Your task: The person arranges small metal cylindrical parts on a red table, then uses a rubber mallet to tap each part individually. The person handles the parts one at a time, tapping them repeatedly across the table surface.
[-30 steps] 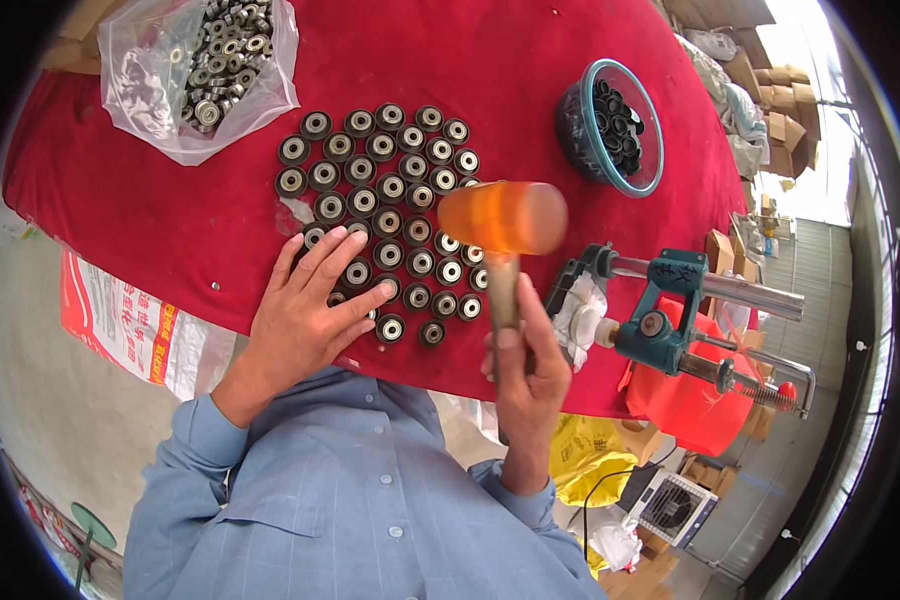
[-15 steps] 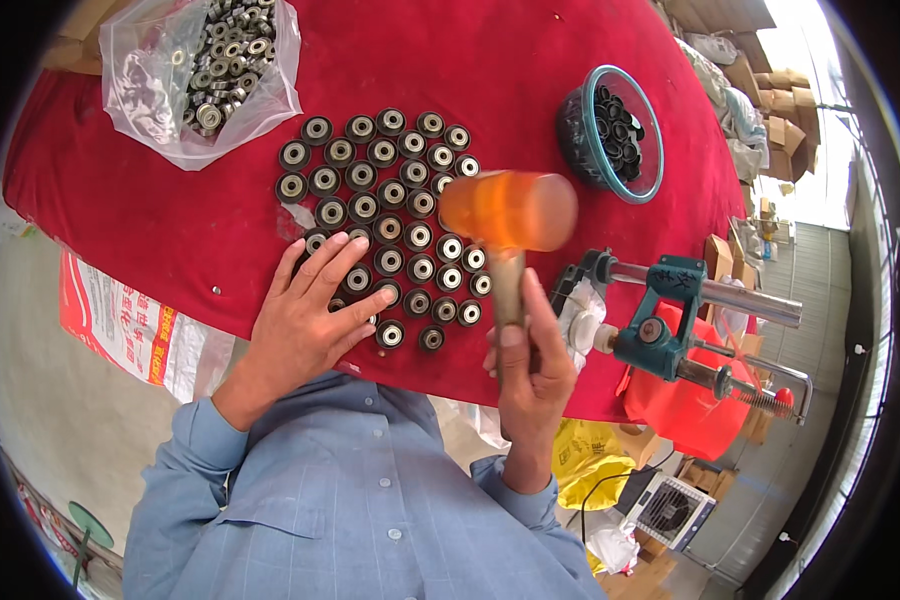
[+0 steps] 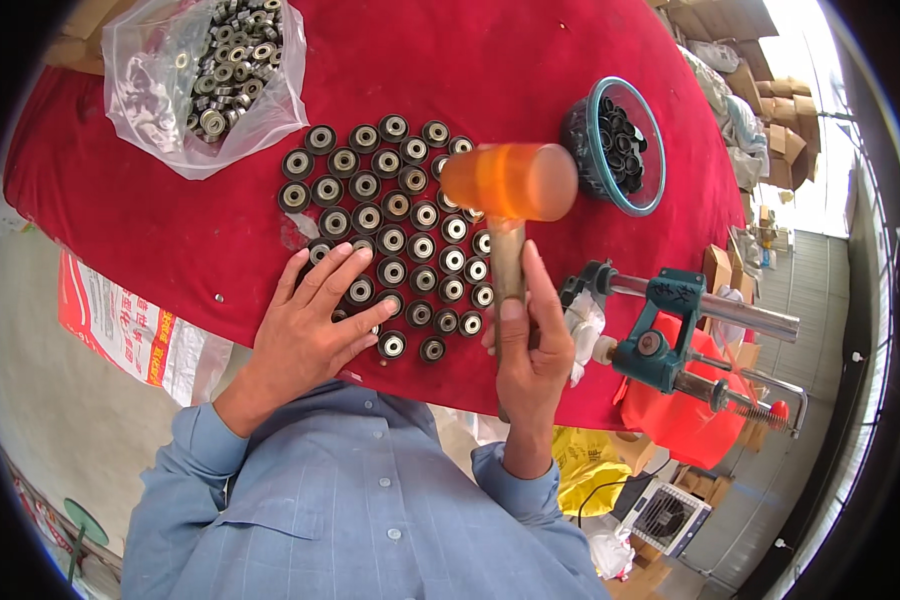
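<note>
Gripping a mallet (image 3: pixel 507 228) by its grey-brown handle (image 3: pixel 508 265), the right hand (image 3: pixel 532 365) has its fingers (image 3: pixel 544 300) clamped on the shaft, the thumb (image 3: pixel 511 318) lying along it. The left hand (image 3: pixel 305 330) lies palm down, its fingers spread apart over the lower left of a cluster of round, black-rimmed bearings (image 3: pixel 391 240). The mallet's orange, barrel-shaped head (image 3: pixel 510 182), slightly blurred, hides part of the cluster's upper right; whether it touches the pieces cannot be told. Beneath lies the red-covered worktop (image 3: pixel 170 220). Farther out, a clear plastic bag (image 3: pixel 150 100) of loose metal bearings (image 3: pixel 235 75) lies at the upper left, and a blue-rimmed bowl (image 3: pixel 580 145) of black rings (image 3: pixel 622 145) stands at the upper right. To the right of the right hand is a green press (image 3: pixel 660 368) with a bright metal column (image 3: pixel 750 315). Beyond the worktop's edge are a yellow bag (image 3: pixel 585 470), a white fan unit (image 3: pixel 665 515) and cardboard boxes (image 3: pixel 785 143)
</note>
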`<state>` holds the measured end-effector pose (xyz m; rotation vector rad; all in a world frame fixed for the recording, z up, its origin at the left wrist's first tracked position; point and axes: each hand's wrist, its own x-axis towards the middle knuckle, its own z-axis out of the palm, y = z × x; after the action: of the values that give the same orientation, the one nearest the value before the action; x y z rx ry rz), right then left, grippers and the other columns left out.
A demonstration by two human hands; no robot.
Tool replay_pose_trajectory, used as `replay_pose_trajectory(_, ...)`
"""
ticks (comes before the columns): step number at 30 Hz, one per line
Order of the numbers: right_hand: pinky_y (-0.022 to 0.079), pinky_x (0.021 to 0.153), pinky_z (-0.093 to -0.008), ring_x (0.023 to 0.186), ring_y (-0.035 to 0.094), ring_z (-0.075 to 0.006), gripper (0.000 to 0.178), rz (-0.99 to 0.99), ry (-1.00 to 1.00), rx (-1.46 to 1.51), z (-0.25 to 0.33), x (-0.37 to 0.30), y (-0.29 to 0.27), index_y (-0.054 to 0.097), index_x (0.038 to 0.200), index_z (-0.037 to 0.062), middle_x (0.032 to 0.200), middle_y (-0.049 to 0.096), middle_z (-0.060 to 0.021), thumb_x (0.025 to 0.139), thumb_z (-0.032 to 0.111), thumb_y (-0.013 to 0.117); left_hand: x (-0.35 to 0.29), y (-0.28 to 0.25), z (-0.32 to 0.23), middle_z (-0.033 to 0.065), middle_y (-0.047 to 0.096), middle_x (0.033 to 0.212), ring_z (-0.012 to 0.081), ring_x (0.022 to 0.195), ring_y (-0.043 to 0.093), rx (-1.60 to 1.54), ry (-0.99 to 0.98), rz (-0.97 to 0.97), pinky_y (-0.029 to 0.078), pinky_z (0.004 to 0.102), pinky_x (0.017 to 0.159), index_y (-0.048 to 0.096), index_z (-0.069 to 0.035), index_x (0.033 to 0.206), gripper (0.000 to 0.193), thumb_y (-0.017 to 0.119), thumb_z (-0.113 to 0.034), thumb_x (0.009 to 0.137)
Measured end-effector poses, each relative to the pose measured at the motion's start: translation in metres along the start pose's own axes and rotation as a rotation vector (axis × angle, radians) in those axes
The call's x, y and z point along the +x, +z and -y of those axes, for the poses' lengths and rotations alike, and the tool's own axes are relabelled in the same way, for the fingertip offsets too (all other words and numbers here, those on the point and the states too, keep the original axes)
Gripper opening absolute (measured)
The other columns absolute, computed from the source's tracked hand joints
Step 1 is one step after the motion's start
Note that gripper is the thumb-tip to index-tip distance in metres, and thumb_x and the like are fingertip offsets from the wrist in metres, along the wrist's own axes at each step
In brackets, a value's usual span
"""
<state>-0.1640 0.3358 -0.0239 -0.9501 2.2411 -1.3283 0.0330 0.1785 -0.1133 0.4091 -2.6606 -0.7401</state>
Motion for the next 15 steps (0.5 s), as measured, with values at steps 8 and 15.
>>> replay_pose_trajectory(8, 0.059, 0.084, -0.035, 0.089, 0.074, -0.0205, 0.054, 0.071, -0.016, -0.205, -0.012, 0.028, 0.03, 0.061, 0.156, 0.0098, 0.116, 0.078, -0.0199, 0.103, -0.002, 0.066, -0.001, -0.003, -0.003, 0.0139, 0.046, 0.168, 0.0347, 0.157, 0.042, -0.028, -0.012, 0.049, 0.031, 0.0598, 0.127, 0.075, -0.033, 0.138, 0.051, 0.085, -0.029, 0.088)
replay_pose_trajectory(15, 0.058, 0.076, -0.0291, 0.085, 0.069, -0.0122, 0.05, -0.008, 0.056, 0.028, 0.012, 0.036, 0.013, 0.059, 0.157, 0.0036, 0.129, 0.077, -0.0138, 0.107, -0.001, 0.061, -0.001, -0.001, 0.0, 0.0141, 0.047, 0.168, 0.0345, 0.157, 0.042, -0.031, -0.029, 0.036, 0.032, 0.06, 0.127, 0.075, -0.033, 0.137, 0.052, 0.086, -0.028, 0.086)
